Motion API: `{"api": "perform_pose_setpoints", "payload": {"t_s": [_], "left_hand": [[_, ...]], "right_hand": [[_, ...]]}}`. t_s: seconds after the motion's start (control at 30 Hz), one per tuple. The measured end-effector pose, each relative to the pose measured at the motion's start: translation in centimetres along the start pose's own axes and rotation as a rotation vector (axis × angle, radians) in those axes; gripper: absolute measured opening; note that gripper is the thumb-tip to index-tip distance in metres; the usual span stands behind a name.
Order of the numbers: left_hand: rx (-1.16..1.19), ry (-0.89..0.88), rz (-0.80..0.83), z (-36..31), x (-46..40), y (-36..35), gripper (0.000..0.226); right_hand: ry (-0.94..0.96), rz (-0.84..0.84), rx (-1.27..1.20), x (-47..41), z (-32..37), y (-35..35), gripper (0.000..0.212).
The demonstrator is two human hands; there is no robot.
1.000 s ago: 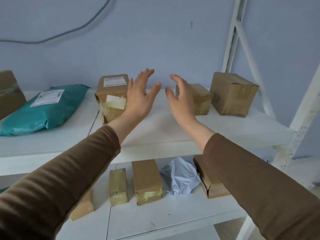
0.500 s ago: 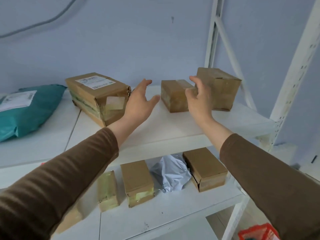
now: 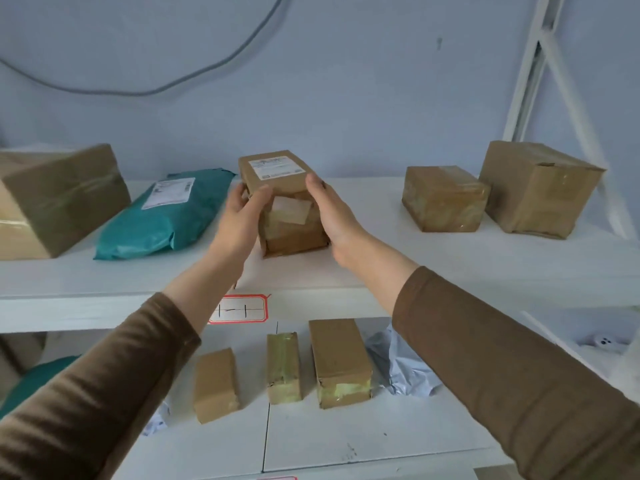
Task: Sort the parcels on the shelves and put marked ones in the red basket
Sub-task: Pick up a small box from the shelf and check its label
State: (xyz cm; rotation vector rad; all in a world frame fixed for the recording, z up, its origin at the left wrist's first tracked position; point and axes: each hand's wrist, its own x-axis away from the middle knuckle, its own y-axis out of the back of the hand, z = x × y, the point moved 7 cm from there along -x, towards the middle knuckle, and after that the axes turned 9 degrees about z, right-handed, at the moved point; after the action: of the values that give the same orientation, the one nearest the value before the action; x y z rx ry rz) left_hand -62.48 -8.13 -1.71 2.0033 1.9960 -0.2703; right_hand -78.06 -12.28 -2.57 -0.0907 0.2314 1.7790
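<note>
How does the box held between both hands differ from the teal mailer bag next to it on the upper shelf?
The held box is rigid brown cardboard with tape on its front; the teal mailer bag is soft plastic. The box stands tall, gripped by the left hand and right hand; the bag lies flat and untouched. Both carry a white printed label on top and sit on the upper shelf.

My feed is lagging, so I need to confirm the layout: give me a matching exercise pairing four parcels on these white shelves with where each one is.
Things:
1. Labelled brown cardboard box
2. Teal plastic mailer bag
3. Crumpled grey-white plastic mailer
4. Large brown cardboard cube box

Places:
A. Lower shelf, right of the row of small boxes
B. Upper shelf, far right
C. Between the left hand and right hand
D. Upper shelf, left of the hands

Pairs: 1-C, 2-D, 3-A, 4-B
</note>
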Motion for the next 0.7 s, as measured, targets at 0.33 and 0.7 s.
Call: {"api": "perform_pose_setpoints", "payload": {"t_s": [0.33, 0.7], "left_hand": [[0.153, 0.052, 0.068, 0.8, -3.4, -0.1, 0.026], [-0.242, -0.482, -0.016, -6.8, -1.9, -5.1, 0.060]], "right_hand": [[-0.027, -0.091, -0.067, -0.9, 0.4, -1.0, 0.055], [0.337, -0.362, 0.224, 3.1, 4.4, 6.5, 0.047]]}}
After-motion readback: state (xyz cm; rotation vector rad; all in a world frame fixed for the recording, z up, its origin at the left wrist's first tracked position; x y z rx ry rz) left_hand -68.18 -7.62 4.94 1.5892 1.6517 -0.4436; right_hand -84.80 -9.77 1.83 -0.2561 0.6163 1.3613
